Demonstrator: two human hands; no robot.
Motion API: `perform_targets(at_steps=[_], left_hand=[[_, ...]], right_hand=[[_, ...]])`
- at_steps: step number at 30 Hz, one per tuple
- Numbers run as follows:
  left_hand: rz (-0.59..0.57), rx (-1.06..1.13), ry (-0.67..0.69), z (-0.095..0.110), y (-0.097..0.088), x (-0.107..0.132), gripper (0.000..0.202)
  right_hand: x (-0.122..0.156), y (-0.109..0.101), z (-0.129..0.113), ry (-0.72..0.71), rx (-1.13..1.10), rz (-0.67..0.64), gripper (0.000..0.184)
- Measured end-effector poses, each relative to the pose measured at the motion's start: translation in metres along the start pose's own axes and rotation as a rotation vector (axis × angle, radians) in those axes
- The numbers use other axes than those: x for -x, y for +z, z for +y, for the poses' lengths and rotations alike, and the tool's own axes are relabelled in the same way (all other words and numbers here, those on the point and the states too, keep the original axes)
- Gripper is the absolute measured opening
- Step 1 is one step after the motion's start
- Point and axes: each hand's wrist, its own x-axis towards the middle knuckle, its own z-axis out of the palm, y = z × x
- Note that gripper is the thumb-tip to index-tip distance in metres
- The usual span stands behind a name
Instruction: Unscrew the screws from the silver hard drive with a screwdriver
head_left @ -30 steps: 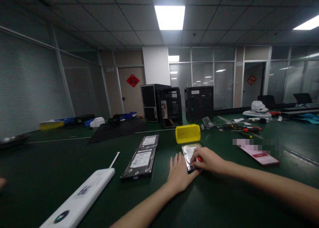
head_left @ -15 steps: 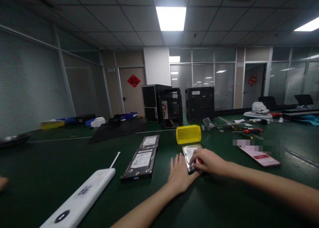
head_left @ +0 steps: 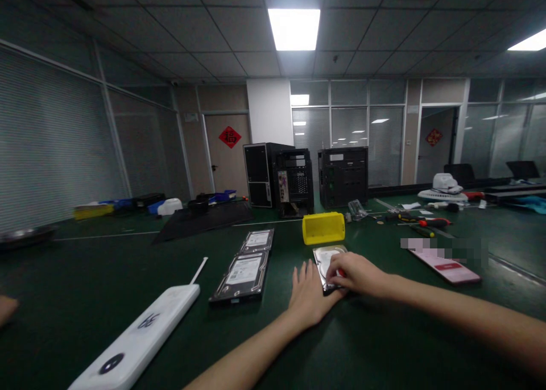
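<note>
A silver hard drive [head_left: 326, 257] lies on the green table [head_left: 384, 333] in front of me. My left hand [head_left: 307, 299] rests flat beside its left edge, fingers spread and touching it. My right hand [head_left: 356, 273] is curled over the drive's near end, pinching a tool with an orange-red handle [head_left: 340, 273] against it. A yellow bin [head_left: 323, 227] stands just behind the drive.
Two more hard drives [head_left: 245, 268] lie in a row to the left. A white device with an antenna [head_left: 140, 336] lies near left. Two black PC cases [head_left: 294, 177] stand at the back. Screwdrivers [head_left: 422, 222] and a pink card [head_left: 446, 268] lie at right.
The view has shifted slightly; both hands stay on the drive, the right hand making small movements with the tool.
</note>
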Motion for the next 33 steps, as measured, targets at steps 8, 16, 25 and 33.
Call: perform_targets(at_steps=[8, 16, 25, 33], left_hand=[[-0.022, 0.0, -0.01, 0.003, -0.005, 0.002, 0.093], [-0.017, 0.003, -0.013, 0.002, -0.003, -0.001, 0.091], [-0.01, 0.035, -0.011, 0.003, -0.006, 0.002, 0.092], [0.002, 0.011, -0.016, 0.002, -0.003, 0.0, 0.096]], right_hand=[[0.0, -0.003, -0.005, -0.037, 0.067, -0.023, 0.021], [0.0, -0.008, -0.01, -0.042, 0.113, -0.073, 0.022], [-0.002, -0.024, -0.014, 0.012, 0.002, 0.038, 0.024], [-0.042, -0.065, -0.017, -0.045, -0.939, 0.488, 0.038]])
